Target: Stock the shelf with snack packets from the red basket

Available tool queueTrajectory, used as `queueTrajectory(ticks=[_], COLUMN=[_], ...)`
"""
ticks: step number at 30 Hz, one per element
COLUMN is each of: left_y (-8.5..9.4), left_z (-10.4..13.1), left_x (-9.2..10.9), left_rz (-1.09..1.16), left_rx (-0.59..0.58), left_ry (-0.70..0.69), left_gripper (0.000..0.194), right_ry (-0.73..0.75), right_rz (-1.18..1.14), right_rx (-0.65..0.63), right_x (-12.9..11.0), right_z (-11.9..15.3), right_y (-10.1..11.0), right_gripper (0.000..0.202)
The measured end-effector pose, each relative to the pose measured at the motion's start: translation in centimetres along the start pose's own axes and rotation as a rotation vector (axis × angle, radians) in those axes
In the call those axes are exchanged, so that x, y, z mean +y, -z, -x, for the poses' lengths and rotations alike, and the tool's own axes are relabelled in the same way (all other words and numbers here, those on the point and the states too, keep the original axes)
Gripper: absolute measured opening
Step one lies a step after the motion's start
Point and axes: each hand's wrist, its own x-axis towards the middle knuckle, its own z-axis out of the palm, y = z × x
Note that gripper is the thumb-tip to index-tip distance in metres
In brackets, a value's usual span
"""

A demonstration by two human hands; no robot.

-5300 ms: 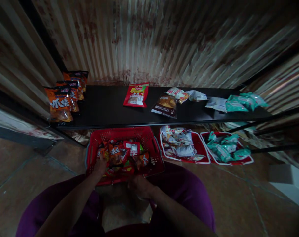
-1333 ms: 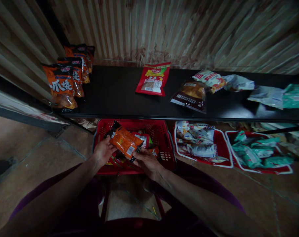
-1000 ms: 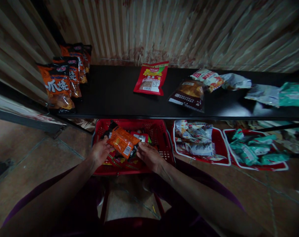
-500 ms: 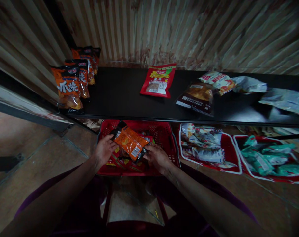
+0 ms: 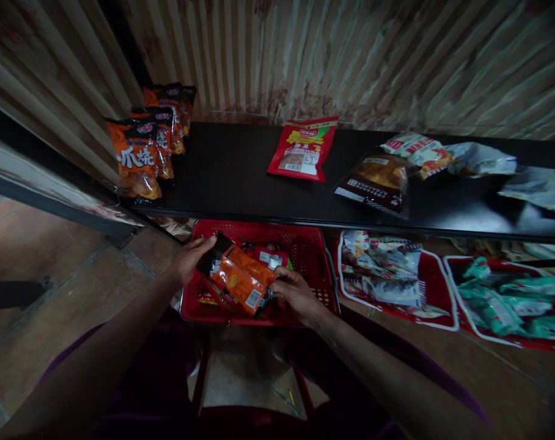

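An orange and black snack bag (image 5: 241, 278) lies tilted between my hands, above the red basket (image 5: 259, 229). My left hand (image 5: 192, 256) is at its black upper-left end, thumb and fingers round that end. My right hand (image 5: 296, 292) pinches the lower-right end of the same bag. Under it in the basket are red packets (image 5: 208, 298) and others, partly hidden by the bag and my hands.
Several orange bags (image 5: 137, 160) stand at the left of the black shelf (image 5: 227, 165). A red packet (image 5: 304, 148), a brown bag (image 5: 376, 181) and pale bags lie farther right. Below are a basket of white packets (image 5: 392, 275) and one of green packets (image 5: 497, 305).
The view has shifted slightly, so the shelf goods appear farther right. My left hand has closed round the bag's upper-left end, and a red packet with a white label shows behind the bag.
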Motion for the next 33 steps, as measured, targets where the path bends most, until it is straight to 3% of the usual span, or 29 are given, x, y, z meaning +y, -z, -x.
queueTrajectory(ticks=[4,10,18,24,29,33], left_y=[0.1,-0.1,-0.9,-1.0,-1.3,-1.6], left_z=[-0.1,-0.3,-0.2,-0.3,0.1,0.3], left_x=[0.5,0.6,0.3,0.0,0.6,1.0], left_rz=[-0.010,0.053,0.106,0.030,0.004,0.014], left_rx=[-0.048,-0.003,0.079,0.127,0.096,0.083], left_ry=[-0.030,-0.177,-0.160,-0.151,-0.115,-0.064], left_gripper=[0.027,0.017,0.020,0.026,0.027,0.020], right_ry=[0.039,0.078,0.160,0.213,0.265,0.196], right_rz=[0.109,-0.025,0.067,0.099,0.133,0.091], right_rx=[-0.031,-0.024,-0.020,0.093,0.125,0.129], right_x=[0.1,0.0,0.2,0.4,0.0,0.5], right_z=[0.0,-0.1,-0.2,-0.1,-0.3,-0.9], right_y=[0.0,-0.2,-0.2,-0.1,0.1,0.8], right_gripper=[0.015,0.029,0.031,0.028,0.030,0.030])
